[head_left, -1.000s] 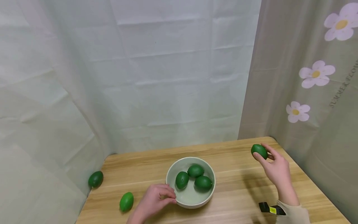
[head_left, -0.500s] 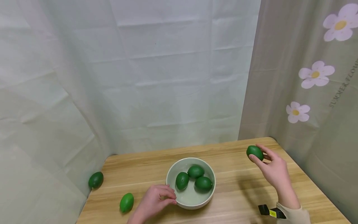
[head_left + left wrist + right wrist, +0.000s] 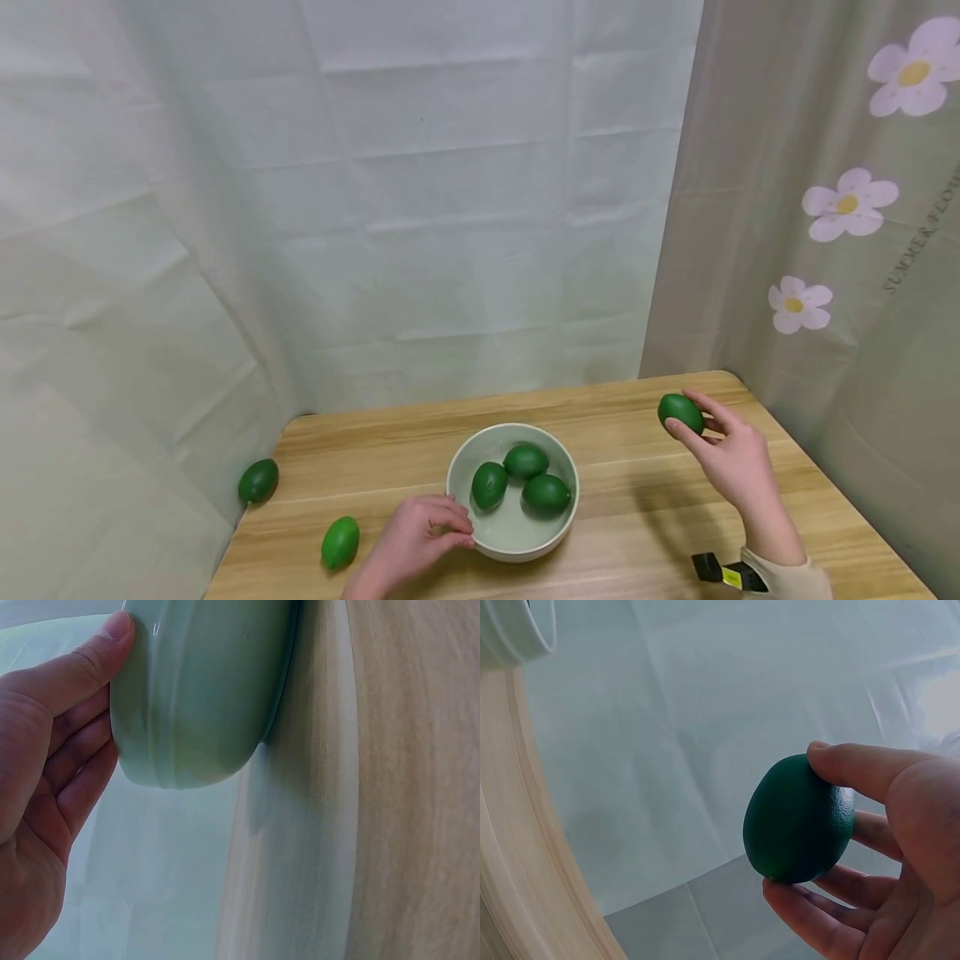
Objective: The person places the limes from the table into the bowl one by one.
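Right hand (image 3: 738,458): thumb on one side and fingertips on the other, spread only as far as the held fruit (image 3: 680,413) they grip.
Held fruit: dark green, egg-shaped, raised above the wooden table (image 3: 615,454), toward its far right corner.
Left hand (image 3: 420,533): thumb and bent fingers nearly together, pinching the bowl (image 3: 504,527) at its near left rim.
Bowl: pale green, round, upright, about midway between the table's left and right edges.
Inside the bowl: three dark green fruits, one left (image 3: 489,486), one toward the far edge (image 3: 526,460), one right (image 3: 546,494).
Bright green fruit (image 3: 341,542): on the table, between its left edge and the left hand.
Outlying fruit (image 3: 258,481): dark green, right at the table's left edge.
Curtain (image 3: 465,208): pale, creased, hanging behind the far edge.
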`<state>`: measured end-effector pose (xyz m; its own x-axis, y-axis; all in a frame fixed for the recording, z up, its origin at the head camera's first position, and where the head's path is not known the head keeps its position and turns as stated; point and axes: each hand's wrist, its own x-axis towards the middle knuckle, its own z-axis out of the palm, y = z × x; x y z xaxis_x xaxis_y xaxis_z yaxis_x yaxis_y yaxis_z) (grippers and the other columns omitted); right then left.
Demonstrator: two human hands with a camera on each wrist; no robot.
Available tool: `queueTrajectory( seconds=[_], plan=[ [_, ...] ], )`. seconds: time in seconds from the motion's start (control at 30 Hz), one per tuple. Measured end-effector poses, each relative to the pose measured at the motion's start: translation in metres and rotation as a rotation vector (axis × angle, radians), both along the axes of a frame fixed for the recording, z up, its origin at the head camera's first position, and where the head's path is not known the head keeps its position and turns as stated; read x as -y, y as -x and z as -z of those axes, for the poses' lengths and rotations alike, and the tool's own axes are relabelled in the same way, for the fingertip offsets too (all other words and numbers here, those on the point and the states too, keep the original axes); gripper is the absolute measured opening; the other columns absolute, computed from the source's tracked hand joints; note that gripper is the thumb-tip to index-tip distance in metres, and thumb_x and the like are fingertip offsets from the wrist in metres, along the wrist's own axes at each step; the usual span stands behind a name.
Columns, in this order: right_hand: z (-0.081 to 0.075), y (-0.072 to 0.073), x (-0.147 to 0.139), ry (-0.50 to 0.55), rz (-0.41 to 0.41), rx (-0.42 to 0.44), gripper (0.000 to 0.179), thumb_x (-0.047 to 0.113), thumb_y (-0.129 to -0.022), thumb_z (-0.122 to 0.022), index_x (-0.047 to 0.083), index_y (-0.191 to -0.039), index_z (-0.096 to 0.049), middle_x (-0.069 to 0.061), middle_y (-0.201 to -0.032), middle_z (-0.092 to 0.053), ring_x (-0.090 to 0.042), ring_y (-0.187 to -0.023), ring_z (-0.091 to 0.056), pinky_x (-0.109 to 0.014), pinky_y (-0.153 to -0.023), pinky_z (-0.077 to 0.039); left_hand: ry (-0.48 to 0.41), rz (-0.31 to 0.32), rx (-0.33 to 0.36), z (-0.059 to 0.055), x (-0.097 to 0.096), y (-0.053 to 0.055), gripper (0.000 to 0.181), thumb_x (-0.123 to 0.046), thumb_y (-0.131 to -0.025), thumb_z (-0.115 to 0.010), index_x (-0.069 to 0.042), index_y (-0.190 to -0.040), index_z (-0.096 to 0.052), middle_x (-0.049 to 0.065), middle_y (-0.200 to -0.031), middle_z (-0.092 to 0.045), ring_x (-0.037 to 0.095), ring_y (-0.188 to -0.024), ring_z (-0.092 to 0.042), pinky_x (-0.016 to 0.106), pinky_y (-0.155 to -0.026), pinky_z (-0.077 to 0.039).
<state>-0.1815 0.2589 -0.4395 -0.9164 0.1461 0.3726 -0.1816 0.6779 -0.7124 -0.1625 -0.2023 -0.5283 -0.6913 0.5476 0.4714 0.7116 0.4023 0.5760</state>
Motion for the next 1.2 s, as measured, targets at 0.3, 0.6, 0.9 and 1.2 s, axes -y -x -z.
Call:
queueTrajectory(
  seconds=[0.3,0.6,0.9,1.2],
  plan=[
    [0.004,0.002,0.012,-0.010,-0.081,-0.031,0.058,0.037,-0.098,-0.082,0.012,-0.146,-0.065,-0.026,-0.141,-0.064,-0.045,-0.113,-0.071,-0.029,-0.077,-0.065,0.008,-0.001,0.019,0.001,0.000,0.001,0.007,-0.018,-0.087,-0.089,-0.016,-0.092,-0.085,-0.005,-0.097,-0.080,0.003,-0.097,-0.074,0.042,-0.108,-0.057],
    [0.014,0.007,0.046,-0.010,-0.266,-0.036,0.053,0.035,-0.095,-0.085,0.013,-0.140,-0.070,-0.014,-0.133,-0.071,-0.031,-0.110,-0.072,-0.027,-0.080,-0.066,-0.005,0.004,-0.039,0.000,0.001,0.000,0.008,-0.015,-0.086,-0.090,-0.015,-0.092,-0.085,-0.005,-0.095,-0.080,0.006,-0.095,-0.074,0.045,-0.104,-0.060],
    [0.011,0.007,0.073,0.000,-0.379,-0.044,0.052,0.033,-0.091,-0.089,0.015,-0.137,-0.072,-0.007,-0.132,-0.072,-0.026,-0.111,-0.071,-0.023,-0.081,-0.065,-0.008,0.005,-0.012,0.000,0.000,0.001,0.007,-0.017,-0.087,-0.089,-0.015,-0.093,-0.085,-0.005,-0.096,-0.080,0.005,-0.095,-0.074,0.039,-0.106,-0.058],
    [0.007,0.005,0.089,-0.064,-0.450,-0.045,0.053,0.036,-0.092,-0.088,0.018,-0.138,-0.071,0.000,-0.130,-0.072,-0.017,-0.109,-0.071,-0.023,-0.081,-0.065,0.004,-0.011,0.022,0.000,0.000,0.001,0.008,-0.016,-0.085,-0.090,-0.015,-0.091,-0.085,-0.014,-0.097,-0.078,0.004,-0.096,-0.074,0.044,-0.107,-0.058]
  ],
)
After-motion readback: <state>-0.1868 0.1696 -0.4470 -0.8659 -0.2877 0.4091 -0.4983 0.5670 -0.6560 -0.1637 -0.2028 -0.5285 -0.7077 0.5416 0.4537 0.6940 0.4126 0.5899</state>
